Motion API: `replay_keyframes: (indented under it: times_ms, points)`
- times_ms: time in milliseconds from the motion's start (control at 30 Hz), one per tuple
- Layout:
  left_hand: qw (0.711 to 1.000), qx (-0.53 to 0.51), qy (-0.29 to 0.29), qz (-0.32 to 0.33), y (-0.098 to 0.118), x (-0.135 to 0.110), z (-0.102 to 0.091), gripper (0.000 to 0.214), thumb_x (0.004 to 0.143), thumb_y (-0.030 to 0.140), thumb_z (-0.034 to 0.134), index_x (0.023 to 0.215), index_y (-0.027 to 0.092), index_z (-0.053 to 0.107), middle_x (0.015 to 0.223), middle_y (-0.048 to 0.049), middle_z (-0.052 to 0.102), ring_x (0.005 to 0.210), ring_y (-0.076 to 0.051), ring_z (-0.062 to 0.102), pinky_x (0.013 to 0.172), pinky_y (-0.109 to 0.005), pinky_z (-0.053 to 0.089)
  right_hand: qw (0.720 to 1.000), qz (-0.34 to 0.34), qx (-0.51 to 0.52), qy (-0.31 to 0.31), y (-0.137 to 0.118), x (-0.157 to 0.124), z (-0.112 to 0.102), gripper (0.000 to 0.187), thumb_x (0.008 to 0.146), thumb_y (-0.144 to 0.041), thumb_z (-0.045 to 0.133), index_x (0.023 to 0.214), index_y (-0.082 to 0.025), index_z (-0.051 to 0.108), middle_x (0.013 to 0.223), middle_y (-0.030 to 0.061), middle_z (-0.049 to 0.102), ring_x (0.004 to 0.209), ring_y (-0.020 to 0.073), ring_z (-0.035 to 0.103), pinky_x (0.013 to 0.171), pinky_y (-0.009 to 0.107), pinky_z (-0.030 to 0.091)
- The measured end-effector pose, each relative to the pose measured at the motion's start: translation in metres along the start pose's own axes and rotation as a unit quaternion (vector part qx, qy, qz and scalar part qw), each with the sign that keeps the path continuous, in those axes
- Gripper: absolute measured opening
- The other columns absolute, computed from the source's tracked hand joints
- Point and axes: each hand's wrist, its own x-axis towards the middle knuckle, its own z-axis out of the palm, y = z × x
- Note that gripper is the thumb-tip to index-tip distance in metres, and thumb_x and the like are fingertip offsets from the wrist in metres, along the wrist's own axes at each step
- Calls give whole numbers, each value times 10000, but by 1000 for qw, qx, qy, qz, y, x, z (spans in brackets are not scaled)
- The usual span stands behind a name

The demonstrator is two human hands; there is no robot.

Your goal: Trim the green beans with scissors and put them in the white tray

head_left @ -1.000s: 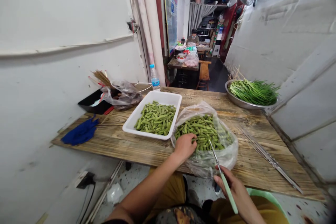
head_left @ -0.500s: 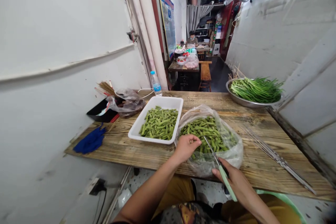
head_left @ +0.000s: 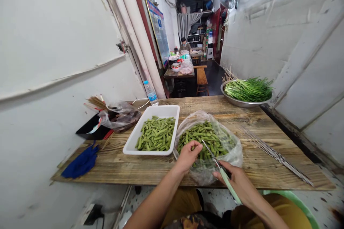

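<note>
My right hand [head_left: 236,179] grips a pair of scissors [head_left: 228,182] with pale green handles. Their metal blades point up and left over the green bean pods [head_left: 212,134], which look like edamame, in a clear plastic bag [head_left: 234,155]. Just left of the blade tips is my left hand [head_left: 188,155], thumb and fingers pinched together above the pods; whatever is between them is too small to make out. To the left of the bag stands a white plastic tray [head_left: 128,146] with more green pods inside.
On the wooden table [head_left: 158,168] lie metal skewers [head_left: 279,157] at right and a blue cloth [head_left: 80,161] at left. A metal bowl [head_left: 243,103] of green stalks, a water bottle [head_left: 152,94] and a black box [head_left: 92,128] stand farther back. Beyond, a person [head_left: 185,44] sits.
The camera view has turned slightly right and up, so the scene sits farther left and lower. My hands keep nearly the same pose over the bag.
</note>
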Motion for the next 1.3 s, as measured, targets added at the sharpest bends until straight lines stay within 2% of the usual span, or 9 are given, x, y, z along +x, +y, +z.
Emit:
replay_keyframes:
  times_ms: [167, 300, 467, 600, 800, 933, 1000, 1100, 1300]
  points:
    - [984, -170, -41, -24, -2, 3, 6, 349, 655, 392, 700, 735, 152, 459, 530, 72, 451, 380, -2, 222, 406, -178, 135, 1000, -16, 13, -2, 13, 2, 6, 375, 755, -431, 593, 1031, -184, 651, 808, 19, 692, 823, 226, 614, 793, 285, 475]
    - [969, -239, -48, -38, 1, 5, 7, 348, 599, 266, 765, 810, 111, 536, 598, 27, 524, 420, 5, 298, 428, -157, 187, 999, -13, 11, 27, 17, 3, 6, 395, 750, -450, 592, 1017, -166, 656, 794, 33, 698, 798, 228, 614, 764, 283, 478]
    - [954, -291, -33, -66, -1, 6, 13, 340, 595, 216, 773, 836, 97, 565, 645, -4, 566, 427, 14, 293, 429, -140, 213, 999, -12, 2, 35, 12, 2, 5, 504, 745, -493, 580, 1113, -150, 604, 926, 65, 699, 813, 227, 615, 756, 286, 473]
    - [953, -294, -24, -74, -3, 6, 19, 332, 597, 205, 775, 832, 95, 569, 647, -11, 572, 427, 11, 295, 422, -137, 223, 999, -25, -13, 18, 5, 1, 2, 501, 752, -479, 571, 1125, -145, 584, 928, 73, 692, 800, 216, 613, 758, 285, 460]
    - [954, -287, -34, -79, -5, 6, 20, 328, 606, 210, 770, 838, 92, 570, 680, -24, 579, 439, 11, 292, 425, -138, 224, 999, -27, -37, 17, 0, -1, 3, 389, 798, -491, 505, 986, -172, 623, 697, 3, 653, 598, 159, 557, 572, 227, 423]
    - [962, -268, -8, -54, -10, 8, 17, 337, 605, 255, 771, 826, 105, 566, 585, 48, 468, 433, 8, 272, 428, -148, 210, 999, -25, -37, 17, 3, -1, 6, 383, 800, -505, 499, 912, -166, 638, 690, 0, 647, 641, 178, 580, 588, 229, 428]
    - [970, -241, 13, -27, -11, 9, 15, 341, 605, 279, 768, 824, 113, 567, 543, 77, 392, 427, 2, 262, 428, -160, 202, 999, -22, -45, 8, 5, -2, 3, 395, 802, -503, 495, 948, -162, 631, 726, 15, 663, 682, 198, 602, 618, 242, 443]
    - [984, -179, 21, -2, -10, 9, 13, 356, 637, 309, 738, 889, 114, 580, 544, 78, 377, 433, -9, 256, 434, -181, 189, 998, -7, -54, -6, 5, -6, -8, 424, 810, -473, 493, 1074, -155, 585, 846, 57, 689, 760, 221, 629, 700, 272, 462]
    - [990, -130, -42, -19, -4, 8, 10, 587, 714, 350, 653, 1234, 167, 454, 563, 87, 332, 435, -23, 204, 442, -200, 135, 997, -1, -76, -12, -6, -12, -28, 570, 775, -489, 536, 1244, -168, 491, 1194, 132, 595, 1036, 259, 576, 893, 317, 423]
